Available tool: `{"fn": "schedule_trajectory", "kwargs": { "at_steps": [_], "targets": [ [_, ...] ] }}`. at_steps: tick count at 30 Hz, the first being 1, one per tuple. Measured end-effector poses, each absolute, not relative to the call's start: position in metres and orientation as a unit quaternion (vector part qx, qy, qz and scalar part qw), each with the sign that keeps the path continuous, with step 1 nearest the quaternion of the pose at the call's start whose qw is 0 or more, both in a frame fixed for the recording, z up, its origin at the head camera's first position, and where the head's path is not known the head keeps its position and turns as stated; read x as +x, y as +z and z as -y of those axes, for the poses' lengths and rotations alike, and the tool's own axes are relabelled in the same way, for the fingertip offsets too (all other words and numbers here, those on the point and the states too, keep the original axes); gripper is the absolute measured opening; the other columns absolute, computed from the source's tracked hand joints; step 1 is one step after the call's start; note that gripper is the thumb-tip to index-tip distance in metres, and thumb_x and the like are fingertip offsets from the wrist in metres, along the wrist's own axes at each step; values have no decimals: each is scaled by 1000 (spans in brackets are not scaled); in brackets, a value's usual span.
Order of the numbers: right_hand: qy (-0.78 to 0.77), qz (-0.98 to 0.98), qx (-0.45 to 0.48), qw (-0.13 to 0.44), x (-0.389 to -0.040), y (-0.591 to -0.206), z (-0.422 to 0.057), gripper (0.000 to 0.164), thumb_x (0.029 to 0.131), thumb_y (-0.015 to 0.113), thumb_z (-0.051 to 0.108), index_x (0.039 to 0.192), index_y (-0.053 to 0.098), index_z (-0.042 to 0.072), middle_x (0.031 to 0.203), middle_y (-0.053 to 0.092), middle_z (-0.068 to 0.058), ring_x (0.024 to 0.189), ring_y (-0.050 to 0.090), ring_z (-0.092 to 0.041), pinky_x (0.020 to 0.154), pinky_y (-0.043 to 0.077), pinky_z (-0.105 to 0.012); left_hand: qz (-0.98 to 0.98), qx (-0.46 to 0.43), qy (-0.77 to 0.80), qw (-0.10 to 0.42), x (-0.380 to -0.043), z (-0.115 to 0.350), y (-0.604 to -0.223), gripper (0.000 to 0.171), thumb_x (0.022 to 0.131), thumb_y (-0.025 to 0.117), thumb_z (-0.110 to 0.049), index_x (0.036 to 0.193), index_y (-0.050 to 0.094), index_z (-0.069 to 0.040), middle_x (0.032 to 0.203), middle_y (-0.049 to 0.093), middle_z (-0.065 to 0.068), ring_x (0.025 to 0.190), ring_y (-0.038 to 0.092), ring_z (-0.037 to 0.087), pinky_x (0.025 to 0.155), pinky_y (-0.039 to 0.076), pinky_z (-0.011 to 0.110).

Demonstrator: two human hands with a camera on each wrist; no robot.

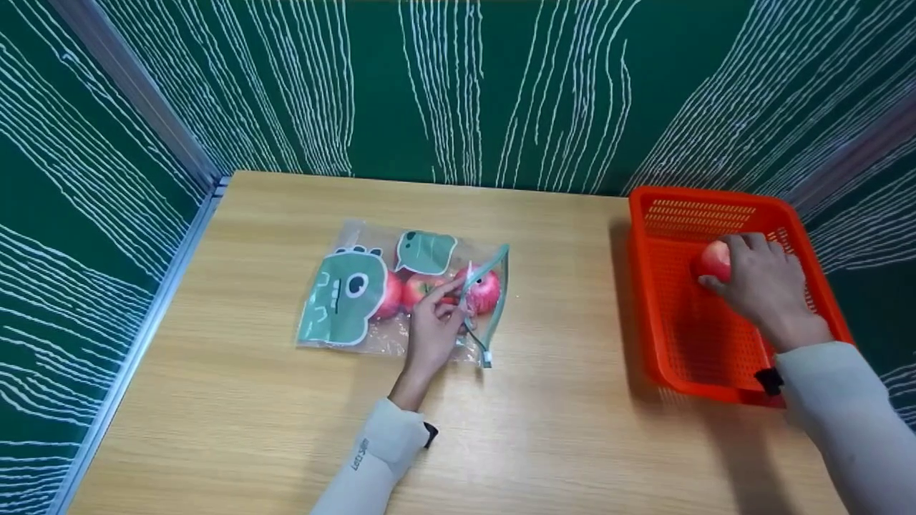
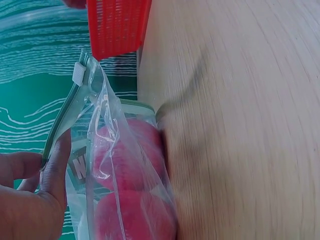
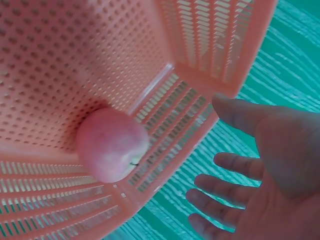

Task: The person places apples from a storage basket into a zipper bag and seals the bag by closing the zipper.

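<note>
A clear zip bag (image 1: 422, 250) with a green dinosaur print lies on the table, several red apples (image 2: 132, 215) inside it. My left hand (image 1: 435, 329) pinches one side of the bag's green zip edge (image 2: 62, 117) between thumb and fingers, and the mouth gapes there. A white slider (image 2: 79, 73) sits at the end of the zip. Over the orange-red basket (image 1: 647, 315), my right hand (image 1: 769, 286) reaches down with its fingers spread. One apple (image 3: 111, 145) rests in a corner of the basket, apart from the fingers in the right wrist view.
The wooden table (image 1: 544, 429) carries the bag left of centre and the basket at the right. Green panels (image 1: 529, 93) with white wavy lines stand along the table's back and sides.
</note>
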State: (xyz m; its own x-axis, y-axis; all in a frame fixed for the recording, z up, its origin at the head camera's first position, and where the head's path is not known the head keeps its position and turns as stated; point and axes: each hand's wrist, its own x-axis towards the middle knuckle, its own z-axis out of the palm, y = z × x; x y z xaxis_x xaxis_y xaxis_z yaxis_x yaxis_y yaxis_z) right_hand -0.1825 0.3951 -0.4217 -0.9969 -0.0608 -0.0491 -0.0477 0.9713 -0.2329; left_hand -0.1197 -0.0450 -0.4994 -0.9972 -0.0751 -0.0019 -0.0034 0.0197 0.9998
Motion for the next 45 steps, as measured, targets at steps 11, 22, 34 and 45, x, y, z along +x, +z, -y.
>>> {"fn": "schedule_trajectory", "kwargs": {
  "at_steps": [11,22,34,45],
  "targets": [
    [-98,-994,-26,49,-194,-430,-416,88,82,87,11,151,37,-11,142,38,-41,119,35,-63,106,33,-86,716,23,-697,34,-120,46,-500,44,96,66,10,139,66,1,111,70,19,83,75,27,69,65,27],
    [-77,-994,-36,70,-204,-439,-424,86,84,86,9,148,34,-15,135,36,-42,115,34,-64,101,35,-85,705,24,-708,33,-120,45,-500,44,96,65,12,139,65,3,117,68,21,84,75,28,68,65,26],
    [-86,-992,-28,93,-211,-451,-434,78,85,85,10,142,36,-13,132,35,-42,112,33,-62,97,36,-86,708,42,-705,13,-120,45,-501,43,98,64,10,140,65,1,110,68,18,83,74,28,71,65,27],
    [-98,-988,-27,114,-218,-459,-440,73,90,81,16,141,36,-11,135,33,-40,112,32,-62,93,37,-86,701,43,-712,14,-120,46,-503,44,98,63,10,140,65,0,123,67,19,82,74,25,72,66,30]
  ]
}}
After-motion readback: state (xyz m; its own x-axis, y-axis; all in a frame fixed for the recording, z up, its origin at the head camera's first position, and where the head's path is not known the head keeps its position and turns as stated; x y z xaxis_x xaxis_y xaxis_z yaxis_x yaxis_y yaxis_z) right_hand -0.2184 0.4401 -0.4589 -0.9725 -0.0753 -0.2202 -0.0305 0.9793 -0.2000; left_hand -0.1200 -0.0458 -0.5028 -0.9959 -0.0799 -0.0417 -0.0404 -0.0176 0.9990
